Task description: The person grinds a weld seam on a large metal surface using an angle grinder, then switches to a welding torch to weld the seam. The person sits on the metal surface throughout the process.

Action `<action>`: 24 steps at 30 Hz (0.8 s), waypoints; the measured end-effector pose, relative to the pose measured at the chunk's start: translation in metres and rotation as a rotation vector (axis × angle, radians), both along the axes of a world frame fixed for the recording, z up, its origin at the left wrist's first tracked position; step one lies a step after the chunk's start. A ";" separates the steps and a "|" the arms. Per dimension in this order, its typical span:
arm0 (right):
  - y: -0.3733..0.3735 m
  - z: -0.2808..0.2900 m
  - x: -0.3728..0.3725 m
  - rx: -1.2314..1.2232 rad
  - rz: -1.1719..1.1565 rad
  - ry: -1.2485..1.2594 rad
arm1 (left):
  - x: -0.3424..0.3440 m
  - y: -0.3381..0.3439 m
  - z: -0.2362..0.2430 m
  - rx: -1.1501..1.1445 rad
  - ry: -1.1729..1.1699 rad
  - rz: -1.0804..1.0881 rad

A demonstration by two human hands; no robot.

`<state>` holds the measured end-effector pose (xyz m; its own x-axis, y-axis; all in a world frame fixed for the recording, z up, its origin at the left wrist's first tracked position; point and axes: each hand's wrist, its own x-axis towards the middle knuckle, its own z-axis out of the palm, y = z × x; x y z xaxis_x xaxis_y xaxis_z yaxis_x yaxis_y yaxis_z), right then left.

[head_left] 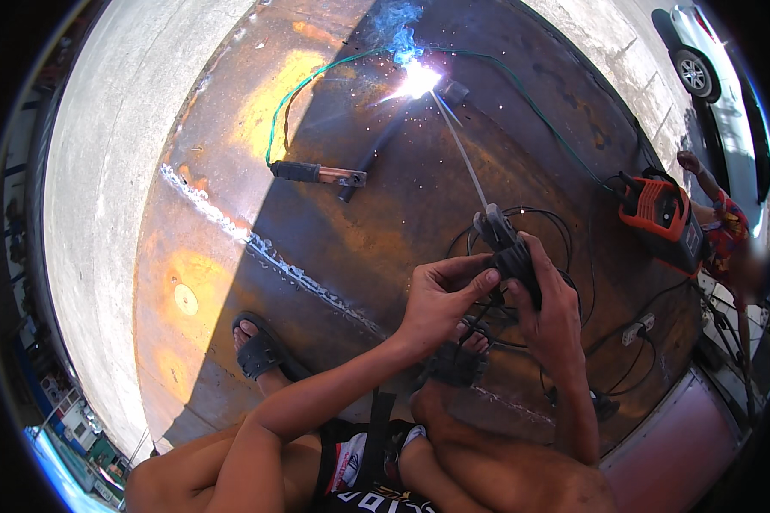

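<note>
Both of my hands are closed about a black electrode holder (506, 248). My right hand (552, 312) wraps its handle from the right, while my left hand (445, 295) supports it from the left with thumb and fingers. A thin welding rod (464, 154) runs up and away from the holder's jaws. At its far tip a bright arc (419, 79) glares, throwing sparks and blue smoke. The glare hides the exact contact spot, beside a dark metal bar (385, 141). To the left, a copper-jawed ground clamp (321, 173) lies at the bar's near end.
Under everything is a rusty steel plate (316, 248) with a rough weld seam (295, 274). An orange and black welding machine (659, 214) stands at right, joined to a green cable (522, 85). Black cables (565, 231) coil by my right hand. Another person (727, 222) is beyond the machine; a car (714, 68) is parked behind.
</note>
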<state>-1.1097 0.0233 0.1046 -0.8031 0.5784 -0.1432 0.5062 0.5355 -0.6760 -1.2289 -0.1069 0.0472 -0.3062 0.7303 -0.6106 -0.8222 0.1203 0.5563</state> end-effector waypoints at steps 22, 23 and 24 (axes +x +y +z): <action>0.000 -0.001 0.000 -0.007 -0.003 -0.024 | 0.000 -0.001 -0.004 0.000 0.036 -0.033; 0.000 0.000 0.000 -0.008 -0.003 -0.025 | 0.000 -0.001 -0.004 -0.005 0.043 -0.037; 0.000 0.001 -0.001 -0.008 -0.004 -0.027 | 0.000 -0.001 -0.004 -0.003 0.044 -0.036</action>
<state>-1.1107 0.0233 0.1055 -0.7965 0.5804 -0.1694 0.5265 0.5280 -0.6663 -1.2290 -0.1077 0.0432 -0.3062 0.7399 -0.5990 -0.7919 0.1512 0.5916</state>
